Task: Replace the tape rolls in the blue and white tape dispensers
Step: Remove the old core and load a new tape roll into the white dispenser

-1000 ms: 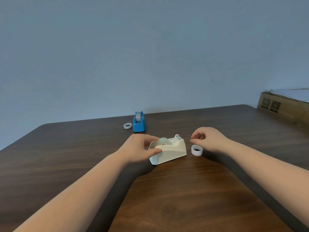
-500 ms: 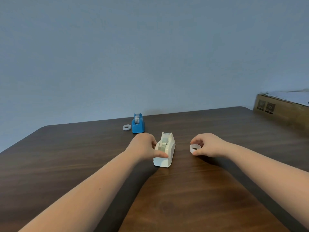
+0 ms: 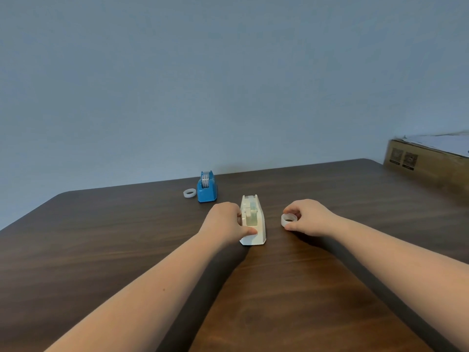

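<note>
Early in the job, by the look of it. Left hand (image 3: 225, 222) clamped on the white tape dispenser (image 3: 253, 222), thumb along its near left flank, fingers wrapped on the left side; dispenser flat on the table (image 3: 101, 250), cutter end pointing away. Pale, nearly clear roll seated in the dispenser's cradle (image 3: 252, 215), just right of the left knuckles. Hard to tell whether worn out or fresh, so no saying from this view whether the swap has begun.

Right hand (image 3: 308, 217) closed round a loose tape roll (image 3: 289, 219), thumb and fingers pinching its rim, roll at or barely above the table, near the dispenser's right side but not touching it. Probably the replacement, waiting for the old roll to come out.

Well beyond the left hand, toward the far edge: blue tape dispenser (image 3: 206, 188), upright, a roll standing in it, untouched. Just left of it, a second loose roll (image 3: 189, 193) lying flat, likely its spare.

Likely remaining: lifting the seated roll out of the white unit, dropping in the one held on the right, threading the end to the cutter, then the same again for the blue one. Nothing visibly finished so far.
</note>
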The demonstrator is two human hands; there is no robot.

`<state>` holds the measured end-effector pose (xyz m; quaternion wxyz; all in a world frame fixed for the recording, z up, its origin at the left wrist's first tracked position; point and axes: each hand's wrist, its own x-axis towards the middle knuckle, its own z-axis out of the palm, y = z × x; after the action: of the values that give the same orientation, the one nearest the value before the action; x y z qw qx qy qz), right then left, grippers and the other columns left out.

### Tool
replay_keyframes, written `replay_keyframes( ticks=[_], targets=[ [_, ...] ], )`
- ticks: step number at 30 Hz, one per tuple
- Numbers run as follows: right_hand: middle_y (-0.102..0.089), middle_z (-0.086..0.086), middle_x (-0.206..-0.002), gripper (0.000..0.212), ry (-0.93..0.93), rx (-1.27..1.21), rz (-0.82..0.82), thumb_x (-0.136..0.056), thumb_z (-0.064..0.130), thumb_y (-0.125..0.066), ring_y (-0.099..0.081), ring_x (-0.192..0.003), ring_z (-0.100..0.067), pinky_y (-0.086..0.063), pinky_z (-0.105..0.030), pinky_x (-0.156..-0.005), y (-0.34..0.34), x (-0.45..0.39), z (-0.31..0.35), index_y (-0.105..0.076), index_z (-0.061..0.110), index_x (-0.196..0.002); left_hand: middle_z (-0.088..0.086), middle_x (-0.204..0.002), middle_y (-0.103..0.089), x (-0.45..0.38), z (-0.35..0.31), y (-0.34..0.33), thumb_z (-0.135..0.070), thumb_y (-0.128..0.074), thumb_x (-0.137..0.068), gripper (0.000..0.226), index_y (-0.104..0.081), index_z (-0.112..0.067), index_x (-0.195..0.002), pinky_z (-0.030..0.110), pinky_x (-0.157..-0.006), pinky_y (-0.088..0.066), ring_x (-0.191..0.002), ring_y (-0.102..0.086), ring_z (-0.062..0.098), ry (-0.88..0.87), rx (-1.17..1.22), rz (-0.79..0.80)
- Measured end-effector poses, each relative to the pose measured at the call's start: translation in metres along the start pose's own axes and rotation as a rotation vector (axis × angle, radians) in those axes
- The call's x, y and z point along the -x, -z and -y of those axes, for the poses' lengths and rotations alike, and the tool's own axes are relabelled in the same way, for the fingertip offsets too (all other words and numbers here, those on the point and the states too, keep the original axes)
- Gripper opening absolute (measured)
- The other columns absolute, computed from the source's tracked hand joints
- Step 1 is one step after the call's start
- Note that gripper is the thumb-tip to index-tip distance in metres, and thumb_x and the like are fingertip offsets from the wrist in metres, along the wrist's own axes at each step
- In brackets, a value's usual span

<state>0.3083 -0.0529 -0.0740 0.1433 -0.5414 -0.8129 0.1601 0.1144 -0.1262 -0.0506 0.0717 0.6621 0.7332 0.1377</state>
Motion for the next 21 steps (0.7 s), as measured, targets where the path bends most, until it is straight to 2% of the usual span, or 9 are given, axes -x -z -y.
replay_keyframes(
  ticks=[2, 7, 10, 14, 19, 21],
  targets=[
    [-0.059, -0.002, -0.133, 0.050, -0.001, -0.008, -0.017, -0.087, 0.033, -0.063, -0.054, -0.121, -0.019, -0.042, -0.028, -0.099, -0.003, -0.002, 0.000, -0.054, 0.015, -0.132, 0.004, -0.108, -0.068, -0.003, 0.002, -0.001, -0.047, -0.071, -0.079, 0.049, -0.064, -0.013, -0.113, 0.030, -0.086, -0.053, -0.100, -0.062, 0.017, -0.011, 0.003, 0.005],
    [-0.059, -0.003, -0.133, 0.048, -0.004, 0.003, -0.065, -0.089, 0.033, -0.060, -0.054, -0.121, -0.020, -0.041, -0.029, -0.100, -0.007, -0.008, 0.003, -0.055, 0.013, -0.132, 0.002, -0.109, -0.067, -0.013, 0.001, -0.010, -0.050, -0.067, -0.080, 0.050, -0.062, -0.015, -0.115, 0.031, -0.087, -0.053, -0.101, -0.061, 0.017, -0.004, 0.014, -0.054],
    [-0.058, -0.003, -0.134, 0.046, -0.015, 0.016, -0.082, -0.091, 0.032, -0.058, -0.053, -0.122, -0.020, -0.041, -0.029, -0.099, -0.008, -0.014, 0.003, -0.055, 0.013, -0.132, 0.003, -0.108, -0.066, -0.023, -0.003, -0.016, -0.050, -0.064, -0.083, 0.048, -0.063, -0.012, -0.113, 0.027, -0.079, -0.048, -0.098, -0.060, 0.017, 0.005, 0.009, -0.078],
    [-0.060, -0.004, -0.132, 0.043, -0.033, 0.003, -0.099, -0.091, 0.031, -0.056, -0.054, -0.120, -0.021, -0.041, -0.029, -0.098, -0.009, -0.027, -0.001, -0.057, 0.012, -0.130, 0.004, -0.105, -0.066, -0.038, -0.006, -0.017, -0.049, -0.062, -0.084, 0.046, -0.064, -0.011, -0.110, 0.024, -0.070, -0.040, -0.085, -0.052, 0.012, 0.021, 0.009, -0.087],
    [-0.066, -0.014, -0.120, 0.042, -0.066, -0.028, -0.113, -0.089, 0.029, -0.055, -0.059, -0.111, -0.029, -0.048, -0.041, -0.096, -0.011, -0.050, -0.005, -0.062, -0.001, -0.117, 0.003, -0.110, -0.068, -0.058, -0.003, -0.018, -0.047, -0.065, -0.084, 0.046, -0.066, -0.012, -0.113, 0.025, -0.078, -0.045, -0.100, -0.061, 0.016, 0.029, 0.046, -0.101],
    [-0.066, -0.014, -0.119, 0.042, -0.070, -0.042, -0.125, -0.089, 0.028, -0.054, -0.059, -0.111, -0.029, -0.048, -0.041, -0.096, -0.012, -0.060, -0.008, -0.062, -0.002, -0.116, 0.004, -0.112, -0.068, -0.066, -0.003, -0.019, -0.047, -0.065, -0.084, 0.047, -0.065, -0.011, -0.115, 0.026, -0.082, -0.048, -0.102, -0.061, 0.016, 0.029, 0.049, -0.107]
  ],
)
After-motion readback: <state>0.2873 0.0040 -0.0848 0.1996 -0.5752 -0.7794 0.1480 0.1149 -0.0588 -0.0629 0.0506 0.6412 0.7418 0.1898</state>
